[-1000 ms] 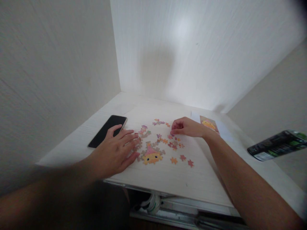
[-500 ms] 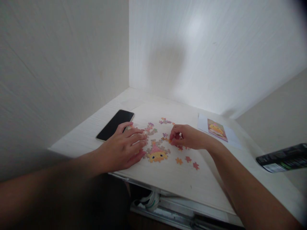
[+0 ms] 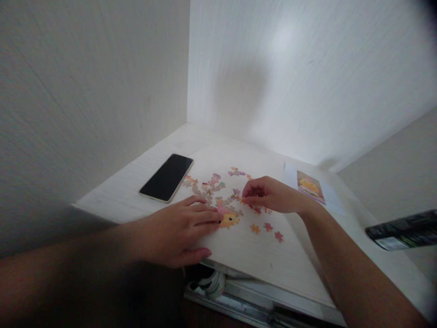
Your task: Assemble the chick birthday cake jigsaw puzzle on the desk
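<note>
Head view shows a jigsaw puzzle partly joined on the white table (image 3: 246, 259). Judging by how the pieces lie, the work looks well short of whole: a joined section (image 3: 229, 220) with a yellow face and a pink top sits near the table's near edge, while other pieces lie around it, unattached or in small groups. On its far left, a straggling group of pieces (image 3: 214, 180) runs toward the phone; whether all of these interlock cannot be told. A smaller purple-and-orange group (image 3: 236, 171) lies farther off, apart from the face, and some reddish pieces are partly hidden by the right hand (image 3: 264, 193). These seem to be what is left to fit.

The left hand (image 3: 186, 228) is spread open, palm down, its fingertips over the left side of the face section. The right hand's grip is pinched nearly closed at an orange piece (image 3: 242, 200) to the right of the face; whether it actually holds that piece cannot be told.

Counted: two hands; one face section; three clearly separate pieces at the near right, one orange piece (image 3: 255, 228) and two red pieces (image 3: 268, 227); one phone (image 3: 167, 177) at the left; one printed picture (image 3: 310, 186) on one white sheet (image 3: 334, 200) at the far right; one dark container (image 3: 401, 231) at the right. The remaining pieces overlap or blur too much to count.
</note>
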A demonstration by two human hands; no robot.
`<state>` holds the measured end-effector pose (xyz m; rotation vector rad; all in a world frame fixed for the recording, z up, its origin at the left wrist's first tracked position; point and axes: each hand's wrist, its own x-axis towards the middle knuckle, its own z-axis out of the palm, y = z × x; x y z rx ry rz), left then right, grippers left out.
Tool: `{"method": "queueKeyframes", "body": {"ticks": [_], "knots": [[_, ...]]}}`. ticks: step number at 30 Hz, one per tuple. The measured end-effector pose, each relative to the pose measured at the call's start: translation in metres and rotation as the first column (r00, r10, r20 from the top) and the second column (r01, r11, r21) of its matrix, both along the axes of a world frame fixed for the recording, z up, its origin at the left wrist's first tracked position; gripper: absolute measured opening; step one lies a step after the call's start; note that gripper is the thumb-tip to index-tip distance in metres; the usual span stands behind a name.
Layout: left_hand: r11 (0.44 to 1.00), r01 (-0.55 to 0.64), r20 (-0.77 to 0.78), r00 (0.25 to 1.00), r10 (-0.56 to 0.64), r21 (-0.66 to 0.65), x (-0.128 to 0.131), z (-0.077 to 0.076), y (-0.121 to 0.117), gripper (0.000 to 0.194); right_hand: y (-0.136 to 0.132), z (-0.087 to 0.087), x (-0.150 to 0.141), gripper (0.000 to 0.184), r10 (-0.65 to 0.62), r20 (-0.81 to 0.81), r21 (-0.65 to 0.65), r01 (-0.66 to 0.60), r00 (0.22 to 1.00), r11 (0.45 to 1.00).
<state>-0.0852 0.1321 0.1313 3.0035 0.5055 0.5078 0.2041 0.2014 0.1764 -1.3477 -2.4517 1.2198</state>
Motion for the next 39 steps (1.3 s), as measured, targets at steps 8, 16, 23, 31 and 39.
{"method": "queueKeyframes", "body": {"ticks": [8,16,23,31,39], "knots": [[1.0,-0.001,-0.025,1.0,0.001,-0.018,0.003,0.002,0.002,0.048,-0.014,0.0,-0.015,0.017,0.084,-0.005,-0.228,-0.083,0.996,0.97],[0.997,0.028,-0.031,0.999,-0.03,-0.075,0.002,0.001,0.003,0.061,-0.015,-0.007,-0.018,0.014,0.058,0.096,-0.189,-0.039,0.994,0.981],[0.998,0.021,-0.041,0.999,-0.024,-0.056,0.001,0.0,0.002,0.059,-0.018,-0.005,-0.022,0.022,0.079,0.186,-0.123,-0.056,0.979,0.991],[0.999,0.023,-0.03,0.999,-0.024,-0.042,0.001,-0.002,0.002,0.056,-0.02,-0.003,-0.024,0.022,0.052,0.286,-0.009,-0.052,0.957,0.999],[0.999,0.019,-0.034,0.999,-0.021,-0.044,0.001,0.0,0.002,0.055,-0.019,0.0,-0.026,0.024,0.046,0.324,0.009,-0.052,0.945,0.999]]}}
